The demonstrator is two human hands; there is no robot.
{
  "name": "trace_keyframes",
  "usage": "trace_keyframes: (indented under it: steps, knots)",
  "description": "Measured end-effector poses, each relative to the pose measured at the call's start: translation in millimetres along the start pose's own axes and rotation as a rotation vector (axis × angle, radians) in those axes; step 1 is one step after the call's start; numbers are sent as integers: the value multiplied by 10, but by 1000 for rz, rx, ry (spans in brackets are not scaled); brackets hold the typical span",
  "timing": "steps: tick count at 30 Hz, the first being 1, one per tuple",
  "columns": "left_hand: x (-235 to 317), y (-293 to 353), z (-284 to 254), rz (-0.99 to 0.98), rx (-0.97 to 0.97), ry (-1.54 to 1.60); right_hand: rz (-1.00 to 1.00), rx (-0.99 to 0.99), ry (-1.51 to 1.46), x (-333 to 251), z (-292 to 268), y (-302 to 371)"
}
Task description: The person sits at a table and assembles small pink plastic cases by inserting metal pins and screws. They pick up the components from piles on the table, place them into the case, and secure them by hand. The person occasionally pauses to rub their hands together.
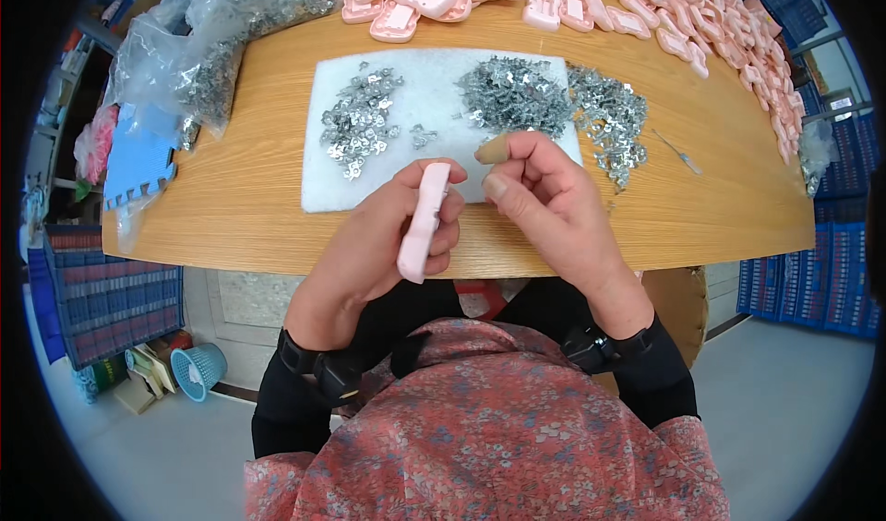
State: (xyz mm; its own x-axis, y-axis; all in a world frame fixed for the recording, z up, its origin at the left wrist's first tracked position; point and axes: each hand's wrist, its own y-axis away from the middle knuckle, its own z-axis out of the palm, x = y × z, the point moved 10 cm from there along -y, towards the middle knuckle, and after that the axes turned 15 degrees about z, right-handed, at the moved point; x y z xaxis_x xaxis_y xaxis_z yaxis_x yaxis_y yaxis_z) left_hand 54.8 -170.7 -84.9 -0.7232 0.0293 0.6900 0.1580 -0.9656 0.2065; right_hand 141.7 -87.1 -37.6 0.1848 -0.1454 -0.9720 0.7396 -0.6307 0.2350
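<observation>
My left hand [374,230] is closed around a pale pink plastic housing [425,226], held edge-on above the table's front edge. Small metal bits show along the housing's right side. To its right, my right hand [558,212] is raised with its fingers curled in; a tan finger cot covers the tip of the index finger. Its thumb is bent towards that fingertip, and anything held there is too small to make out. Beyond both hands lies a white foam sheet [429,78] bearing small metal clips, with a loose pile [355,124] on the left and a denser heap [517,95] on the right.
More metal clips [614,119] spill off the foam's right side, near tweezers [678,152]. Many pink housings [646,9] cover the table's far and right edges. Clear plastic bags of metal parts [203,59] stand at far left, above a blue foam mat [138,156].
</observation>
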Motion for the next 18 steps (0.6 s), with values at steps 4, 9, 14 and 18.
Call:
trace_keyframes:
  steps: [4,9,14,18]
  knots:
    - [-96,71,34,-62,-57,300,-66,-14,94,-4,109,6]
    - [-143,104,67,-90,-111,300,-57,-19,242,-32,140,-91]
    - [-240,139,69,-177,-150,475,-4,-21,216,8,102,-117]
    - [-266,134,161,-204,-265,687,24,38,134,35,46,-60]
